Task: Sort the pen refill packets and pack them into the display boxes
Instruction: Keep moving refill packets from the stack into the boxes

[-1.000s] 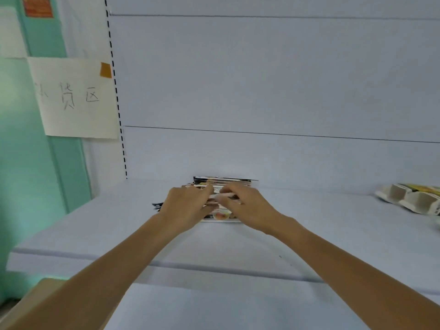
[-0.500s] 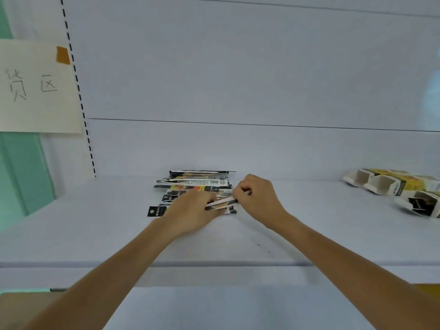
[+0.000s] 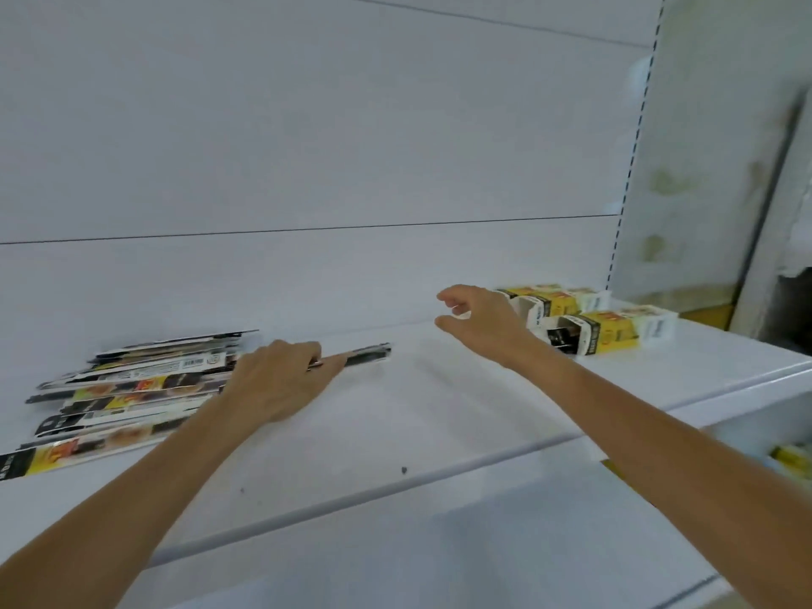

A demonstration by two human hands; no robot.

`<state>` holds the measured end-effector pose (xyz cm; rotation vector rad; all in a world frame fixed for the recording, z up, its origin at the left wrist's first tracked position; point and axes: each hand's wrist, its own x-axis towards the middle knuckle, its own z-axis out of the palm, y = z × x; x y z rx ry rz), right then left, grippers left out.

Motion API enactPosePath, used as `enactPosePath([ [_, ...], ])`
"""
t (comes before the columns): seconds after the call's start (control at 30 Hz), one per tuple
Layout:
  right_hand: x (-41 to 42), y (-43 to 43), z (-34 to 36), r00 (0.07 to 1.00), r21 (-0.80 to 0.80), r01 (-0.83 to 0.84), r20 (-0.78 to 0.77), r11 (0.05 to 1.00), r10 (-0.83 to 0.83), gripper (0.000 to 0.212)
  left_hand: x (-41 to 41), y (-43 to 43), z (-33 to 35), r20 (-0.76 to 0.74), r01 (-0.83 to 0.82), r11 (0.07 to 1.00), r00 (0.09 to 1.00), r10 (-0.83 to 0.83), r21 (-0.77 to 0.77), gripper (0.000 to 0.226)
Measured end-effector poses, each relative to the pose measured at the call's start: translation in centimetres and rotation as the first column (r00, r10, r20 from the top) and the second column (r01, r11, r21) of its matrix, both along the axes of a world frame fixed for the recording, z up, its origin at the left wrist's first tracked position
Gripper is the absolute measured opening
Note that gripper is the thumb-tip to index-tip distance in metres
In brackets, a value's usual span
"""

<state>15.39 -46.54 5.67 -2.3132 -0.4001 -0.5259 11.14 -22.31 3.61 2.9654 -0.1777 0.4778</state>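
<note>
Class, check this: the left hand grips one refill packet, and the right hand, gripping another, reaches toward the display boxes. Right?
One error: the head view shows the right hand open and empty, reaching toward the display boxes. The left hand does grip one refill packet.

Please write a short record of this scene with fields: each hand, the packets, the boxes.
left hand: holds one packet, low over the shelf
right hand: open, empty, stretched toward the boxes
pile: packets lying at the shelf's left
boxes: yellow, on their sides at the shelf's right
</note>
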Motion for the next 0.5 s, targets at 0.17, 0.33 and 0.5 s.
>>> enactPosePath([
  [0.17, 3.0, -12.1, 0.6, 0.994, -0.112, 0.108, 0.039, 0.988, -0.104, 0.04, 4.5, -11.2, 0.3, 0.069, 0.105, 0.985, 0.993, -0.096, -0.136, 0.038],
  [0.33, 6.0, -23.3, -0.3, 0.989, -0.133, 0.147, 0.017, 0.98, -0.146, 0.029, 7.5, -21.0, 0.1, 0.109, 0.192, 0.963, 0.979, -0.174, -0.188, 0.041],
  [0.5, 8.6, -28.5, -1.3, 0.994, -0.22, 0.109, 0.003, 0.969, -0.111, 0.029, 9.1, -25.0, -0.7, 0.093, 0.074, 0.989, 0.994, -0.063, -0.125, 0.04],
])
